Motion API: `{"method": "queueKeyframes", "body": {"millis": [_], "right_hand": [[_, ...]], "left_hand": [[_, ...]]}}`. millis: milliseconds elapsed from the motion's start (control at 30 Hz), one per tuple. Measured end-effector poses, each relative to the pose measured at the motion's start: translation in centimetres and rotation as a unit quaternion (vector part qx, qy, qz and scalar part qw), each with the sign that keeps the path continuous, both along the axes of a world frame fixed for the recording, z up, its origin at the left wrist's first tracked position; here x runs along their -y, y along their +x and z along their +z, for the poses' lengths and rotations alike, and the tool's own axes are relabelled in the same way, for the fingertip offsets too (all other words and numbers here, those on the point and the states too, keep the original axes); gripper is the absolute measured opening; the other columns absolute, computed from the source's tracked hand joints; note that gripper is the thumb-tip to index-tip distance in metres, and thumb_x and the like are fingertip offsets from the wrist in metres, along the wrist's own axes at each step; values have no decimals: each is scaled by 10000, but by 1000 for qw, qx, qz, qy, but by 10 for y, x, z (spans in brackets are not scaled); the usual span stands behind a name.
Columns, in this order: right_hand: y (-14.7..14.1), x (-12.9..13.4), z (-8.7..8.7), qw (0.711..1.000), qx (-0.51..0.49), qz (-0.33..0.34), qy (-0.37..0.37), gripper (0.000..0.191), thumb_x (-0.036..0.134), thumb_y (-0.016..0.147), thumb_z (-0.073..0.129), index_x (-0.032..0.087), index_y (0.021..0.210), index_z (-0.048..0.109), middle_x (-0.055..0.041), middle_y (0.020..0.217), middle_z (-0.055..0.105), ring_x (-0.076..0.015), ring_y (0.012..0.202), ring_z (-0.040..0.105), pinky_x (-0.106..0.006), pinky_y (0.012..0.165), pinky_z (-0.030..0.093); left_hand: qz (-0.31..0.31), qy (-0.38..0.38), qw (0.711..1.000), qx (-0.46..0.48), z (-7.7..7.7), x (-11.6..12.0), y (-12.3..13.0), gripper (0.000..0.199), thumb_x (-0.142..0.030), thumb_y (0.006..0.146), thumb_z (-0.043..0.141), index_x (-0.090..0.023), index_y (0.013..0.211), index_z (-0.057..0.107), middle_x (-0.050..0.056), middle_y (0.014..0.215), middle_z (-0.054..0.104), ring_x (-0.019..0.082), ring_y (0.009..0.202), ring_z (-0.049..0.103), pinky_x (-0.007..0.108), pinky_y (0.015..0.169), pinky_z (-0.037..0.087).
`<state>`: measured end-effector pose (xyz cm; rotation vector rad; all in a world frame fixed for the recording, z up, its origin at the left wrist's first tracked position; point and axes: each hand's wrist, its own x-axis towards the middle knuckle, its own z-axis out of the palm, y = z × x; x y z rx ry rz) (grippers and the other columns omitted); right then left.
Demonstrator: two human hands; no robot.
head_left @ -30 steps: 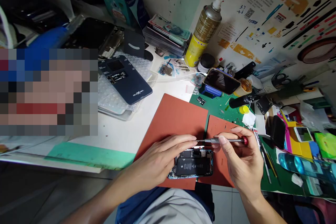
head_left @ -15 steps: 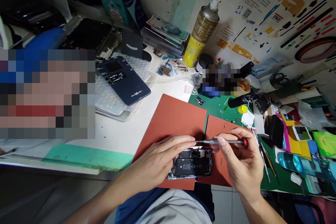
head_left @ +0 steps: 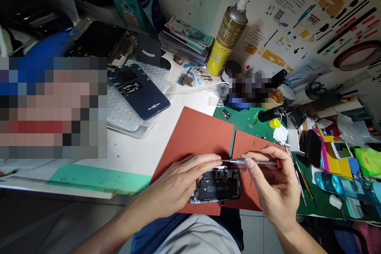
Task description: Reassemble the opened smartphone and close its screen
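Observation:
An opened smartphone (head_left: pixel 218 188) with a blue frame lies near the front edge of the mat, its black battery and inner parts showing. My left hand (head_left: pixel 184 178) covers its left end and far edge, with long fingers close together; the thumb is hidden. A slim precision screwdriver (head_left: pixel 241 162) with a silver grip and red end cap lies level above the phone's far edge. My right hand (head_left: pixel 274 174) pinches its shaft between thumb and fingers. The screwdriver's tip meets the fingertips of my left hand; whether anything small sits there cannot be made out.
Reddish-brown mats (head_left: pixel 199 131) lie under the phone. A dark flat device (head_left: pixel 143 95) rests on bubble wrap at left. A spray can (head_left: pixel 228 35) stands at the back. Tweezers (head_left: pixel 300 180) and a blue bottle (head_left: pixel 342 184) lie at right. A blurred patch hides the far left.
My right hand and the screwdriver have shifted very slightly, the handle end a little lower. My left hand and the phone look unchanged.

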<state>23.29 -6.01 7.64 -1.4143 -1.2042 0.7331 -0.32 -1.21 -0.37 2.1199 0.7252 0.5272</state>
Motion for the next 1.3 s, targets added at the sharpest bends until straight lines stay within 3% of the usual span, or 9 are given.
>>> {"method": "queueKeyframes", "body": {"millis": [167,400,500,567,633,733,933,1300], "right_hand": [[2,2,-1,1000,14,6,8,324,134,965,789,295,1221,672,-22,1037,854,-182,929,838,-288,826,718],[1,4,3,1000,9,-25,12,308,115,962,784,278,1195,665,-25,1004,857,-183,800,841,-286,740,728],[-2,17,14,995,52,-40,74,407,42,934,772,258,1262,664,-32,998,836,-198,851,848,-311,795,739],[-4,27,21,987,96,-7,128,455,-31,907,742,229,1272,667,-38,979,810,-207,866,848,-342,834,743],[-6,35,21,979,146,71,124,438,-82,894,703,203,1224,667,-62,981,803,-211,871,845,-345,824,741],[-8,39,6,963,202,157,86,387,-84,904,675,184,1181,639,-108,997,816,-211,877,836,-324,781,732],[-12,29,-30,945,249,161,140,450,-103,897,658,151,1268,634,-135,1033,813,-230,928,837,-348,811,739],[-20,21,-33,934,289,159,135,301,-35,965,654,172,1184,648,-105,986,809,-202,860,838,-306,813,732]], "left_hand": [[2,4,1000,5,1,0,-1,875,88,913,408,-395,1642,438,-40,1634,585,163,1474,586,292,1190,519],[6,9,1000,7,2,1,-2,881,113,894,401,-408,1599,483,-43,1693,512,173,1512,552,307,1185,531],[1,-4,1000,5,3,0,-1,887,116,904,389,-412,1613,449,-46,1707,491,169,1530,530,319,1198,523],[-3,-12,1000,5,4,-1,0,890,109,918,390,-414,1638,406,-38,1708,488,172,1534,524,320,1192,527],[-6,-14,1000,10,5,-2,0,888,101,927,396,-410,1654,376,-30,1711,483,174,1537,520,313,1181,532],[-10,-14,1000,19,4,-3,1,892,103,930,392,-405,1663,356,-38,1719,473,162,1548,503,295,1189,515],[-16,-7,999,32,3,-3,2,905,113,927,380,-386,1680,326,-54,1741,445,134,1568,467,265,1230,451],[-16,4,999,33,5,-2,0,884,101,940,375,-368,1687,309,-43,1738,457,133,1553,488,257,1167,503]]}}
